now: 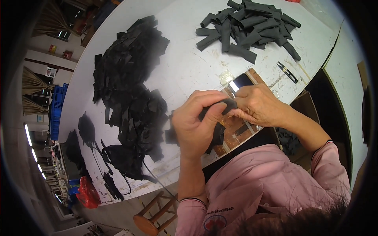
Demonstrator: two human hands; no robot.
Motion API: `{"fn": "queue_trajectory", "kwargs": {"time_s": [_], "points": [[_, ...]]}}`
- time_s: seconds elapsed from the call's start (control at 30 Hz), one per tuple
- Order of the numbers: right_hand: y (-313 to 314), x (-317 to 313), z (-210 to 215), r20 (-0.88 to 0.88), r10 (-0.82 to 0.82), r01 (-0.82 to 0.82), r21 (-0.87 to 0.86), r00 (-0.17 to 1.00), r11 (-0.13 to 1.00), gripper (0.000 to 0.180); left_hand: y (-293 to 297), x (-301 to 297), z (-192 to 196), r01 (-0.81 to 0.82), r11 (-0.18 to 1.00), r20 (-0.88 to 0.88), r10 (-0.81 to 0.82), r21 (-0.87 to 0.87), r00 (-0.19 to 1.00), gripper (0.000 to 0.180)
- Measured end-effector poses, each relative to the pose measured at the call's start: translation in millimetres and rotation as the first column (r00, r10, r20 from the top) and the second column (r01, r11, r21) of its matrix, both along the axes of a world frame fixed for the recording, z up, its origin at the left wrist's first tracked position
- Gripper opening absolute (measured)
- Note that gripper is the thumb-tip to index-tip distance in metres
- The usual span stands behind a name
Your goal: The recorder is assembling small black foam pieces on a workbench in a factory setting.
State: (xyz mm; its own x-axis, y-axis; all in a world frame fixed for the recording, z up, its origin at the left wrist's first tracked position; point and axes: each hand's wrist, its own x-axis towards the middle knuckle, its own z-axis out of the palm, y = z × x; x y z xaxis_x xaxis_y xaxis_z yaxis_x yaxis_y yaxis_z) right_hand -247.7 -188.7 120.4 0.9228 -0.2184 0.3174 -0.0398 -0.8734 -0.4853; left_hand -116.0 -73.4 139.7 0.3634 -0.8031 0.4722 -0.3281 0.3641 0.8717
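Between my two hands is a dark grey piece of fabric (226,104). My left hand (197,118) is closed round it, thumb laid along the near side. The fingers of my right hand (256,103) pinch its right end, and the fingertips are partly hidden. Both hands are above a brown wooden board (235,126) at the table's near edge. More black fabric pieces (217,137) lie on the board, partly behind my left wrist. By my right knuckles a dark, shiny rectangular object (241,81) rests on the board.
Left on the white table (185,74) spreads a large heap of black fabric pieces (130,63). Folded dark grey strips (252,25) are piled at the far side. Thread snips (288,72) lie at right. Black corded items (124,159), a red plastic bag (87,192) and a wooden stool (147,223) are lower left.
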Motion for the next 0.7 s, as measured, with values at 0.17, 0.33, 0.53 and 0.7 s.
{"fn": "queue_trajectory", "kwargs": {"time_s": [0.17,0.33,0.53,0.7], "points": [[0.2,2.9,-31.1,0.118,0.065,-0.091,0.228,0.991,0.969,0.032,2.0,1.6,-2.6,0.019,1.0,0.043,-0.019,-0.002,0.999,0.007],[-11.7,5.9,-9.7,0.087,0.109,-0.113,0.033,0.99,0.993,0.034,11.1,0.1,-37.1,-0.291,0.955,-0.033,0.293,0.058,0.956,0.009],[-49.2,27.1,17.4,0.266,-0.382,0.016,0.803,0.885,0.595,0.045,67.0,22.1,-106.4,-0.734,0.562,0.36,0.641,0.382,0.678,0.026],[-1.1,-11.9,-35.1,0.11,-0.483,0.194,0.822,0.868,0.536,0.037,71.1,24.4,-122.2,-0.815,0.449,0.644,0.51,0.366,0.57,0.038]]}}
